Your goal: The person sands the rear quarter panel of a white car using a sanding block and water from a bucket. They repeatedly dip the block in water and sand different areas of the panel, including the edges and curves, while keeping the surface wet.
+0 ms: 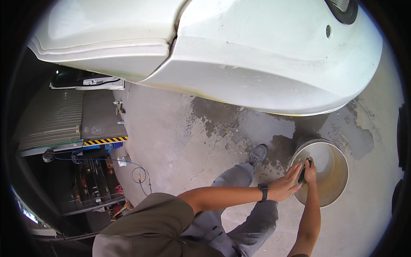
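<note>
A wide round bucket (343, 173) with cloudy, pale water (319, 156) in it stands on the floor at the right. Over its near left rim, my right hand (311, 174) is closed on a small dark block (302, 174), perhaps a sanding block. Beside it my left hand (282, 185), with a dark watch (263, 192) on the wrist, has its fingers stretched out toward the block. The fingertips come close to the block or touch it; I cannot tell which. The palm side of my right hand is hidden.
A white car body (265, 64) spans the far side, its lower edge above wet concrete (218, 115). My shoe (258, 155) stands left of the bucket. A thin hose (139, 171) coils on the floor. At the left are a tool-filled shelf (94, 180) and a black-and-yellow striped edge (105, 141).
</note>
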Demonstrator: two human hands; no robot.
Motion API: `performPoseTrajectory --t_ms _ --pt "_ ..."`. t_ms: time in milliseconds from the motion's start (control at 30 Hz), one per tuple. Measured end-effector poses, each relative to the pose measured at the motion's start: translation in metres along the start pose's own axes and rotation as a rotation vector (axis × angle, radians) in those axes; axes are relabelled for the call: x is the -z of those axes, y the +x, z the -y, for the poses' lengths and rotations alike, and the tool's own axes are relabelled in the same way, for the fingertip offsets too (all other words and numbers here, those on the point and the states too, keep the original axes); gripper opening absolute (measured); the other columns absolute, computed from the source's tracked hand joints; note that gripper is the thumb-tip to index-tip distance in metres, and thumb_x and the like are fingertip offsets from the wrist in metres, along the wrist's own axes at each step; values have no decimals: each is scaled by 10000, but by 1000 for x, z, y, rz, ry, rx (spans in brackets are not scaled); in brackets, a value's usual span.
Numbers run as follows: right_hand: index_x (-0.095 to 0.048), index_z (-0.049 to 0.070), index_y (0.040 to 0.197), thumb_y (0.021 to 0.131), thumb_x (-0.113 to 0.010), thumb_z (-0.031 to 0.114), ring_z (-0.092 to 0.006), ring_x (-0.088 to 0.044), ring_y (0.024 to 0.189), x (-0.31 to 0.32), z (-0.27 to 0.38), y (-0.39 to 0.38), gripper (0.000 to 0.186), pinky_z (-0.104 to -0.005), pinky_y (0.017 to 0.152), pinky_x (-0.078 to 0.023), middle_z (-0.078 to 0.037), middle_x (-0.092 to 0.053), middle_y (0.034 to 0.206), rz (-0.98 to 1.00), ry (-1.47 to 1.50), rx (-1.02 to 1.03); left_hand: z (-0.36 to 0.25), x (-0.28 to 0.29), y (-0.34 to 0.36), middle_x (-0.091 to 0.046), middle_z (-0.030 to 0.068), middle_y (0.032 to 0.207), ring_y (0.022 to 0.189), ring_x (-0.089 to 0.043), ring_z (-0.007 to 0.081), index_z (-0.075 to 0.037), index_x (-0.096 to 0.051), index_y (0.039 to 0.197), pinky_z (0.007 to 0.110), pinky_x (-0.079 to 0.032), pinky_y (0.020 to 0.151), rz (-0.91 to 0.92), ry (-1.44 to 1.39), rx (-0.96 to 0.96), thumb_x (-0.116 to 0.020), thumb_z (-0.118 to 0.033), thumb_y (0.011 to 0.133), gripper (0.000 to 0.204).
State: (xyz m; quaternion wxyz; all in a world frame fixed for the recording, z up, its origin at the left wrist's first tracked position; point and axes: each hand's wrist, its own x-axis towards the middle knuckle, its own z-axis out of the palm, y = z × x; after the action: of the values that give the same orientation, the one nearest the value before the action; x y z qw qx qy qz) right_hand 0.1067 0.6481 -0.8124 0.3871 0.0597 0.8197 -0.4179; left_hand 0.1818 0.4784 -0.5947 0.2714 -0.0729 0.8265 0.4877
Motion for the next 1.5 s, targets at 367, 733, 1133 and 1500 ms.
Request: performPoseTrajectory --t_ms 367,733,1133,1500 --pt "-559 217 1493 918 -686 232 -405 -496 1404 -20 -87 45 589 -580 1087 -443 -175 -477 1582 328 -1317 186 92 125 -171 -416 212 1569 1288 -636 334 -70 -180 1683 420 -517 1065 -135 -34 214 -627 -142 1053 776" --pt "-529 230 1548 865 -788 303 -465 -635 1193 153 485 -321 734 -560 998 -542 -246 -538 1469 158 -1224 783 -65 322 -287 -460 152 1635 1539 -405 359 -67 -494 1565 520 -328 1264 -427 614 -403 -620 -221 1043 559" --pt "-656 158 1470 941 -714 229 -415 -619 1305 101 1162 -507 537 -462 1108 -516 -260 -596 1446 -932 -1373 1184 -385 881 -255 -372 36 1710 1591 -300 236 -176 -335 1675 441 -181 1341 -707 1325 -1363 -530 -537 1054 744" --pt "-659 171 1411 760 -846 115 -333 -597 1310 62 1175 -436 680 -472 1068 -471 -139 -597 1512 -1011 -1310 1598 -395 1176 -339 -262 202 1742 1630 -207 350 -15 -331 1646 443 -119 1347 -982 1543 -1105 -506 -548 1064 808"
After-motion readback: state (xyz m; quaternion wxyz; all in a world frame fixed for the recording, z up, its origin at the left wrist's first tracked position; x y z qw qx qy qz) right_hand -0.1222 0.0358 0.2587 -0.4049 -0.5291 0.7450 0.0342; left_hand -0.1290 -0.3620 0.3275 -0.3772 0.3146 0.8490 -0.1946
